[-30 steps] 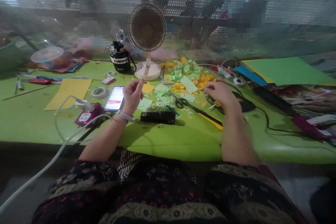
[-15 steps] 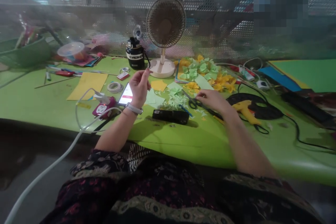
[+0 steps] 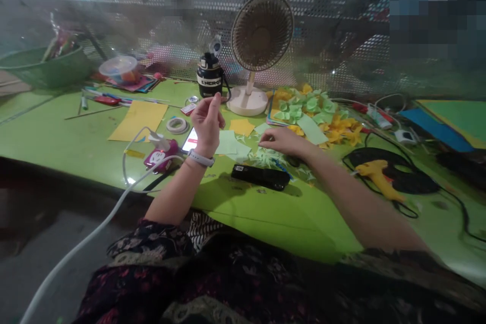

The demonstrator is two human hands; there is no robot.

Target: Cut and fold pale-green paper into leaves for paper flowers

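My left hand [image 3: 207,124] is raised above the table, thumb and forefinger pinched together; whatever may be between the fingertips is too small to name. Below it lies a phone [image 3: 189,140] with a lit screen, partly covered by the hand. Low over a heap of light green paper cut-outs [image 3: 268,158], my right hand [image 3: 280,140] has its fingers curled together, their tips partly hidden. Dark scissors handles [image 3: 293,161] show only in part beneath the right forearm. Pale green paper sheets [image 3: 228,143] lie between the hands, and a long black object [image 3: 260,177] sits nearer me.
A white fan [image 3: 248,100] and a black bottle [image 3: 210,77] stand at the back. Green and yellow paper flowers [image 3: 309,106] are piled beside them. A yellow glue gun [image 3: 379,178] lies right. Left are a tape roll [image 3: 177,125] and a purple power socket [image 3: 159,157] with cables.
My right hand has moved left, from beside the scissors to over the green cut-outs. My left hand stays raised and pinched. The view has turned slightly left.
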